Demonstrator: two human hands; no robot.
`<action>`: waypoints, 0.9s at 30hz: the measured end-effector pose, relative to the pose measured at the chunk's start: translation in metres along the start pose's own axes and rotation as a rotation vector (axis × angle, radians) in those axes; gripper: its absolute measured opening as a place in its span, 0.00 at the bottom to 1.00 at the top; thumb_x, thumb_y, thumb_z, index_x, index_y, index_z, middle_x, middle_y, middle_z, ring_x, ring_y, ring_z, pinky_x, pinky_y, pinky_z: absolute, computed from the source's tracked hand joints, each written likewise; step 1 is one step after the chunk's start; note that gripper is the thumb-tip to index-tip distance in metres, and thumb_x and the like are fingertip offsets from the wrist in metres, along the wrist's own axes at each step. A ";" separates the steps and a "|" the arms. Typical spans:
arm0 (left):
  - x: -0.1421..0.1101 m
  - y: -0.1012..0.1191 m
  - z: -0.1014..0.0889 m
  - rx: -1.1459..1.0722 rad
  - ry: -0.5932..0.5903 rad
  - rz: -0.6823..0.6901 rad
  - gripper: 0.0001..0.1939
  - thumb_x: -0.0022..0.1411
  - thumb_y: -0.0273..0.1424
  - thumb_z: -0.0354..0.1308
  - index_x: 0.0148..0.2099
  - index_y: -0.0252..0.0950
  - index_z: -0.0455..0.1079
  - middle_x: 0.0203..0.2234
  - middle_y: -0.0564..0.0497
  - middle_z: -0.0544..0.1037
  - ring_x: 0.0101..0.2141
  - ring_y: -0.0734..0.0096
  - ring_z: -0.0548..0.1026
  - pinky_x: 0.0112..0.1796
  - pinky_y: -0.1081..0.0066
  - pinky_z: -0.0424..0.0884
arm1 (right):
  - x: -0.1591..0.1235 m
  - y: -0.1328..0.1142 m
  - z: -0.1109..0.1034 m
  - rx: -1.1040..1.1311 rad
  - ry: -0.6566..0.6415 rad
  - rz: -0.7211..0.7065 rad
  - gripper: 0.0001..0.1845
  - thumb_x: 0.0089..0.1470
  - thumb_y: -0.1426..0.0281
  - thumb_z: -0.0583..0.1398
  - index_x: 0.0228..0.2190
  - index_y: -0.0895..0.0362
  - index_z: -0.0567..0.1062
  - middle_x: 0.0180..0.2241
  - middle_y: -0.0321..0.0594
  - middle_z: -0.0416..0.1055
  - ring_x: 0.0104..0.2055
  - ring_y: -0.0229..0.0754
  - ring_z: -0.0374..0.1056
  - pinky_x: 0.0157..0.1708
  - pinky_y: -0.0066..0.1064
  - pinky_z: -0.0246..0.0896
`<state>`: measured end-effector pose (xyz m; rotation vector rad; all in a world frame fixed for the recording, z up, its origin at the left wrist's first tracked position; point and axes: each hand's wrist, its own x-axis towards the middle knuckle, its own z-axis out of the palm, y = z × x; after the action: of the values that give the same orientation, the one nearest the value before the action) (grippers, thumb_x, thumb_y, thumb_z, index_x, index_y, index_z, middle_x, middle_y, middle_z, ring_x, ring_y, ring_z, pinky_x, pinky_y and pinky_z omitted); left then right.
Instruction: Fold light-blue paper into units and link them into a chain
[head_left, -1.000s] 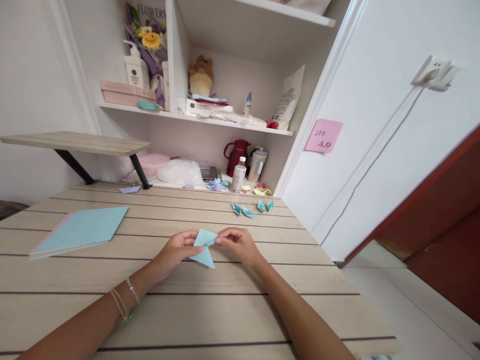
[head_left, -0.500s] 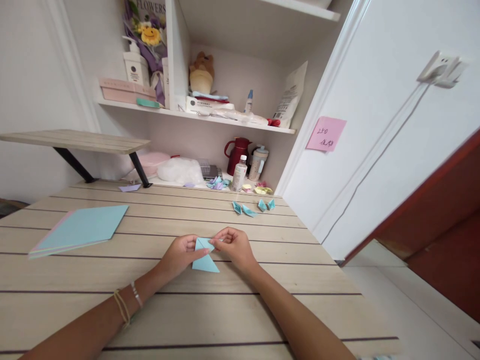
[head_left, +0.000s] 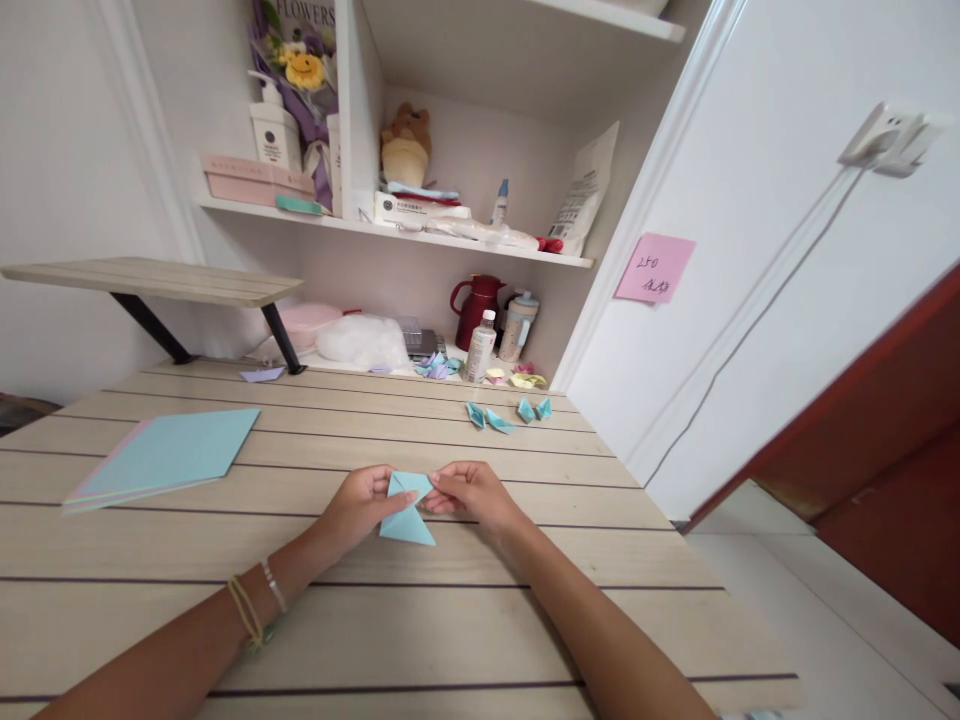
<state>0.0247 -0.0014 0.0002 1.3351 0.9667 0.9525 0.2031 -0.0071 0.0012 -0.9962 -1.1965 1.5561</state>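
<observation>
Left hand (head_left: pixel 358 510) pinching the folded blue paper (head_left: pixel 405 526) thumb-on-top, right hand (head_left: pixel 474 492) gripping its upper corner just beside those fingers; I'd keep the left thumb firm, line up edges, then crease outward from the thumb, paper held above the table (head_left: pixel 465 640).

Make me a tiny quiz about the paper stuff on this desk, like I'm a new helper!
1. The folded paper between the left hand and right hand is: A) yellow, B) light blue, C) red?
2. True or false: the pink note is stuck to the wall.
3. How many small folded blue pieces lie on the striped desk?

Key: 1. B; 2. true; 3. four.
</observation>
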 end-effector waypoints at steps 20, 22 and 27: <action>-0.001 0.002 -0.002 -0.053 -0.117 -0.065 0.14 0.49 0.38 0.60 0.34 0.32 0.75 0.26 0.47 0.79 0.31 0.62 0.75 0.36 0.65 0.70 | -0.005 -0.002 -0.004 -0.671 0.102 -0.264 0.17 0.41 0.58 0.62 0.16 0.59 0.70 0.14 0.31 0.59 0.17 0.31 0.51 0.17 0.23 0.44; -0.001 0.002 -0.001 -0.009 -0.119 -0.026 0.12 0.49 0.37 0.60 0.32 0.34 0.75 0.26 0.48 0.79 0.30 0.63 0.75 0.36 0.67 0.70 | -0.004 0.001 -0.003 -0.741 0.149 -0.309 0.17 0.43 0.59 0.61 0.14 0.58 0.68 0.14 0.30 0.57 0.17 0.31 0.49 0.17 0.24 0.43; 0.000 0.004 -0.002 0.125 -0.055 0.054 0.10 0.48 0.36 0.61 0.28 0.34 0.75 0.21 0.51 0.76 0.25 0.68 0.72 0.26 0.74 0.67 | -0.001 0.000 -0.003 -0.728 0.175 -0.376 0.15 0.46 0.61 0.59 0.17 0.58 0.70 0.16 0.32 0.62 0.20 0.33 0.53 0.20 0.25 0.48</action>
<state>0.0227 -0.0009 0.0037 1.4917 0.9656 0.9034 0.2061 -0.0076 0.0006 -1.2332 -1.7498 0.7178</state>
